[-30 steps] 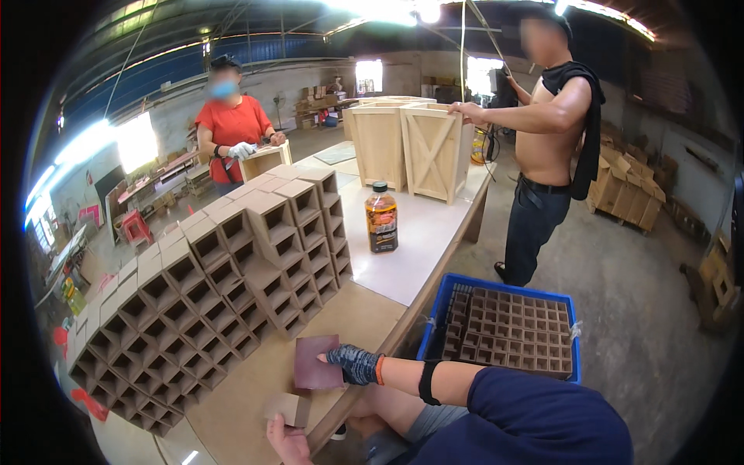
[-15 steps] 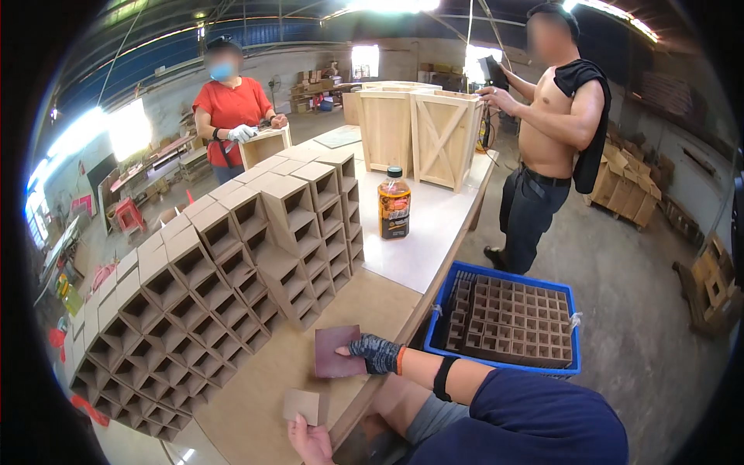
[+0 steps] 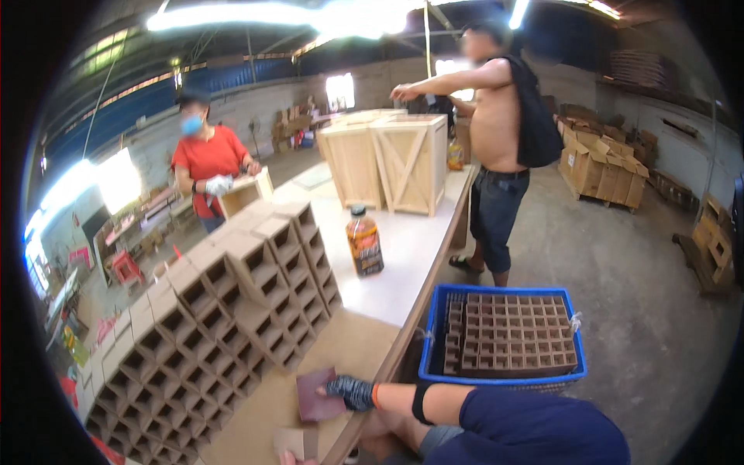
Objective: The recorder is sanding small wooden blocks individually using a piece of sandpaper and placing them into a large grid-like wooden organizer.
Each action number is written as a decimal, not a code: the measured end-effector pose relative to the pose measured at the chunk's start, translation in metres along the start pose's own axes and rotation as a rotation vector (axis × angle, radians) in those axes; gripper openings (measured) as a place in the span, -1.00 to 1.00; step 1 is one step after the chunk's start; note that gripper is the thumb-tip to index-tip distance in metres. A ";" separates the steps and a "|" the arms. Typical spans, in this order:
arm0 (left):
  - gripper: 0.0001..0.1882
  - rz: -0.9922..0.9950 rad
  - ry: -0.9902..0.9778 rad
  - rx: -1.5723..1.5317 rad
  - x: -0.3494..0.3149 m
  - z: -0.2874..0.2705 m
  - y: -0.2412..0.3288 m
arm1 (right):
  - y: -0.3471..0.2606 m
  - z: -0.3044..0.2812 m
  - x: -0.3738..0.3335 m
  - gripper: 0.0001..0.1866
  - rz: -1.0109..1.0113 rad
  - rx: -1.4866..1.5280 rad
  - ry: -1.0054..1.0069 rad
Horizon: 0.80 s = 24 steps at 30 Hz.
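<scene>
My right hand (image 3: 355,392), in a dark fingerless knit glove, grips a square maroon sheet (image 3: 311,399) that looks like sandpaper, above the brown board on the table. At the lower edge, my bare left hand (image 3: 294,459) is mostly cut off; its fingers hold a small tan square box (image 3: 288,442). Left of both hands stands a big stack of open-ended brown square boxes (image 3: 209,333), their dark openings facing me.
A bottle (image 3: 364,246) of orange liquid and slatted wooden crates (image 3: 411,167) stand farther along the table. Right of it, a blue basket (image 3: 505,292) holds rows of small brown square tubes. A person in red stands beyond the stack; another stands by the crates.
My view has shifted, and both hands appear lower in it, still holding the sheet and the box. The person by the crates has turned and stretched an arm out over them.
</scene>
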<state>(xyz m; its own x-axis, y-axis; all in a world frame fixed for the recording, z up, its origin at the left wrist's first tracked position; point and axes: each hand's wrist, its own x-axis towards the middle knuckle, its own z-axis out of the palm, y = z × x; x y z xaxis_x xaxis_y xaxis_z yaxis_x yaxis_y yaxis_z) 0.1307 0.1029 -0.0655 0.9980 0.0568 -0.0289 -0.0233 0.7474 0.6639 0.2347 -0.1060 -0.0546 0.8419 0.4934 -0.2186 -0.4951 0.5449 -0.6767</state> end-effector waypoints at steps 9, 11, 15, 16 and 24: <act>-0.54 -0.049 0.043 0.043 0.004 0.016 -0.006 | -0.006 0.003 -0.004 -0.63 0.048 -0.018 0.049; -0.54 -0.048 0.020 0.047 0.009 0.024 -0.010 | -0.003 0.001 -0.002 -0.65 0.085 -0.051 0.076; -0.54 -0.061 0.009 0.056 0.016 0.036 -0.016 | 0.003 -0.004 0.006 -0.60 0.035 -0.041 0.038; -0.54 -0.062 0.007 0.056 0.018 0.038 -0.018 | 0.004 -0.006 0.008 -0.59 0.040 -0.025 0.036; -0.53 -0.013 0.010 0.047 0.016 0.021 -0.020 | 0.004 -0.007 0.009 -0.54 0.062 0.036 -0.002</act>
<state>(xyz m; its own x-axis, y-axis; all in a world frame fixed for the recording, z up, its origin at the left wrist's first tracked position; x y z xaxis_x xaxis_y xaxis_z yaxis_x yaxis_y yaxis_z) 0.1481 0.0750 -0.0633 0.9975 0.0543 -0.0454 -0.0073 0.7162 0.6979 0.2419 -0.1041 -0.0645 0.8091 0.5282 -0.2577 -0.5536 0.5376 -0.6360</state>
